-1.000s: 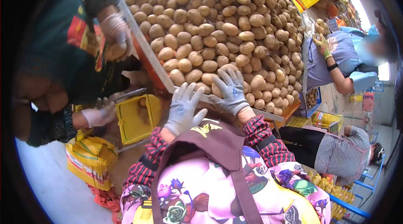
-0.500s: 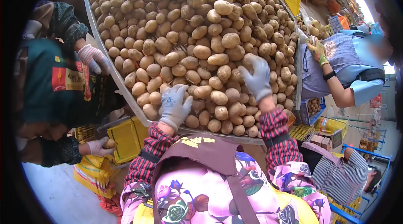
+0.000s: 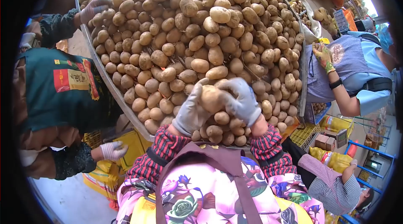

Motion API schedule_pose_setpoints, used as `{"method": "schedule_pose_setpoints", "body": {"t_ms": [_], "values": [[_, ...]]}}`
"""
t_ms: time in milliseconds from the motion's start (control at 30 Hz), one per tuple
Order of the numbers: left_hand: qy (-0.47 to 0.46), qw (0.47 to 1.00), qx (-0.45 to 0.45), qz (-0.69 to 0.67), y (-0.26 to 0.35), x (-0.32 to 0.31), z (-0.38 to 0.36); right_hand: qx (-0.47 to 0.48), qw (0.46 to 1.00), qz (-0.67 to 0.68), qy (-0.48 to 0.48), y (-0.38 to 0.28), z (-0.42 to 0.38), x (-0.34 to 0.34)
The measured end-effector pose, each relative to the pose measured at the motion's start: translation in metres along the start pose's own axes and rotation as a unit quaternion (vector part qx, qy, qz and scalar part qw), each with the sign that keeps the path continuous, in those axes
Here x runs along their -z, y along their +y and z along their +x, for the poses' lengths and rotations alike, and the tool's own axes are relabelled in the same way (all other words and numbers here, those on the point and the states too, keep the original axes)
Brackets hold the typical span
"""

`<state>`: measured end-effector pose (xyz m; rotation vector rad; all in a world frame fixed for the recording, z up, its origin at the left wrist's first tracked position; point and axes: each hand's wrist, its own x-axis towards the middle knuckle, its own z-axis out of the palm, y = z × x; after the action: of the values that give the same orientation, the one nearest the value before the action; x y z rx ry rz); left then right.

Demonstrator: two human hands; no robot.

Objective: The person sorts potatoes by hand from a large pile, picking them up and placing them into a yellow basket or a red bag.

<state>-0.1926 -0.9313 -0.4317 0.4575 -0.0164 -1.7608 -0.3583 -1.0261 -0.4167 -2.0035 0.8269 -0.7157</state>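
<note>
Close in front of my body, a large tan potato (image 3: 212, 98) is held between my two grey-gloved hands, just above the pile. My left hand (image 3: 191, 113) cups it from the left, thumb side up against its skin. From the right, my right hand (image 3: 242, 101) closes its fingers over the potato's other side. Beneath and around both hands lies a deep heap of loose potatoes (image 3: 200, 65), some with soil on their skins. The potato's underside is hidden.
A metal-edged table (image 3: 103, 66) bears the heap. A co-worker in a green apron (image 3: 42, 98) stands at the left, one striped glove (image 3: 96, 7) over the potatoes. Another co-worker (image 3: 357, 64) stands at the right. Yellow crates (image 3: 303, 135) and sacks (image 3: 103, 177) sit below.
My hands have come together from apart on the heap and now hold one large potato. The left co-worker's upper hand has moved up over the pile; the lower hand has let go of a potato.
</note>
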Motion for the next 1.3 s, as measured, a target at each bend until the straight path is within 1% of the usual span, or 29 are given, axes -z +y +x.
{"method": "schedule_pose_setpoints", "body": {"t_ms": [33,67,100,133,200,233,300,333,400,433,467,500,533,600,633,667,733,767,800,900,967,1000,1033,1067,1100,1133,1200,1267,1300], "values": [[0.033,0.996,0.012,-0.076,-0.003,0.021,0.003,0.04,0.993,-0.084,0.069,0.006,0.013,-0.001],[0.068,0.986,0.022,-0.151,-0.003,0.034,0.004,0.045,0.988,-0.128,0.07,0.018,0.032,0.006],[0.082,0.985,0.014,-0.151,0.003,0.035,0.002,0.017,0.981,-0.176,0.083,0.028,0.045,0.006],[0.033,0.98,0.027,-0.194,0.009,0.028,-0.003,-0.01,0.97,-0.222,0.093,0.035,0.056,0.0],[0.079,0.986,-0.006,-0.144,0.015,0.031,-0.007,-0.046,0.979,-0.198,0.02,0.048,0.076,-0.023],[0.087,0.986,-0.01,-0.143,0.019,0.035,-0.006,-0.09,0.95,-0.3,-0.011,0.042,0.085,-0.035],[-0.027,0.984,-0.008,-0.178,0.026,0.044,-0.003,-0.132,0.947,-0.293,0.021,0.059,0.09,-0.061],[-0.024,0.984,-0.012,-0.179,0.029,0.045,-0.004,-0.135,0.943,-0.299,0.051,0.06,0.092,-0.068],[-0.007,0.985,-0.01,-0.171,0.031,0.043,-0.01,-0.131,0.963,-0.226,0.059,0.072,0.093,-0.064],[-0.055,0.981,-0.011,-0.186,0.029,0.051,-0.01,-0.126,0.985,-0.098,0.066,0.077,0.094,-0.056],[-0.054,0.981,-0.01,-0.186,0.028,0.058,-0.014,-0.095,0.992,-0.029,0.078,0.08,0.091,-0.054],[-0.029,0.99,-0.019,-0.136,0.028,0.064,-0.019,-0.127,0.983,0.103,0.084,0.082,0.084,-0.048],[-0.006,0.996,-0.029,-0.086,0.028,0.067,-0.023,-0.156,0.957,0.23,0.088,0.067,0.074,-0.039],[-0.041,0.989,-0.006,-0.141,0.03,0.056,-0.028,-0.164,0.835,0.52,0.072,0.025,0.051,-0.021],[-0.016,0.987,0.013,-0.162,0.029,0.048,-0.031,-0.156,0.793,0.586,0.055,0.016,0.037,-0.022],[0.01,0.983,0.033,-0.181,0.027,0.046,-0.034,-0.198,0.749,0.629,0.063,0.005,0.029,-0.02],[-0.017,0.981,0.039,-0.191,0.021,0.051,-0.036,-0.201,0.751,0.628,0.038,-0.005,0.012,-0.021],[-0.031,0.981,0.043,-0.186,0.021,0.047,-0.036,-0.171,0.813,0.556,-0.021,-0.002,0.006,-0.018],[-0.045,0.982,0.048,-0.18,0.021,0.041,-0.037,-0.171,0.811,0.559,-0.022,-0.004,0.003,-0.021],[-0.067,0.987,0.06,-0.133,0.017,0.03,-0.043,-0.213,0.874,0.436,0.023,-0.04,0.0,-0.025],[-0.058,0.994,0.077,-0.057,0.017,0.028,-0.052,-0.2,0.908,0.36,-0.085,-0.055,-0.003,-0.028],[-0.059,0.994,0.074,-0.055,0.015,0.033,-0.057,-0.185,0.929,0.288,-0.138,-0.069,-0.004,-0.029],[-0.037,0.988,0.087,-0.124,0.016,0.031,-0.061,0.006,0.977,0.179,-0.119,-0.067,-0.001,-0.036],[-0.017,0.977,0.097,-0.19,0.02,0.027,-0.064,0.013,0.976,0.178,-0.123,-0.074,-0.006,-0.038],[-0.025,0.972,0.103,-0.208,0.022,0.021,-0.07,-0.02,0.979,0.198,-0.053,-0.088,-0.015,-0.04],[-0.028,0.973,0.096,-0.206,0.023,0.022,-0.075,-0.053,0.974,0.218,0.018,-0.101,-0.023,-0.043],[-0.008,0.976,0.034,-0.216,0.026,0.027,-0.082,-0.056,0.986,0.158,0.007,-0.1,-0.038,-0.049],[-0.029,0.99,-0.054,-0.13,0.027,0.037,-0.085,-0.005,0.994,0.063,-0.095,-0.111,-0.05,-0.065],[-0.009,0.985,-0.076,-0.154,0.025,0.04,-0.086,0.062,0.995,-0.011,-0.08,-0.117,-0.052,-0.081]]}}
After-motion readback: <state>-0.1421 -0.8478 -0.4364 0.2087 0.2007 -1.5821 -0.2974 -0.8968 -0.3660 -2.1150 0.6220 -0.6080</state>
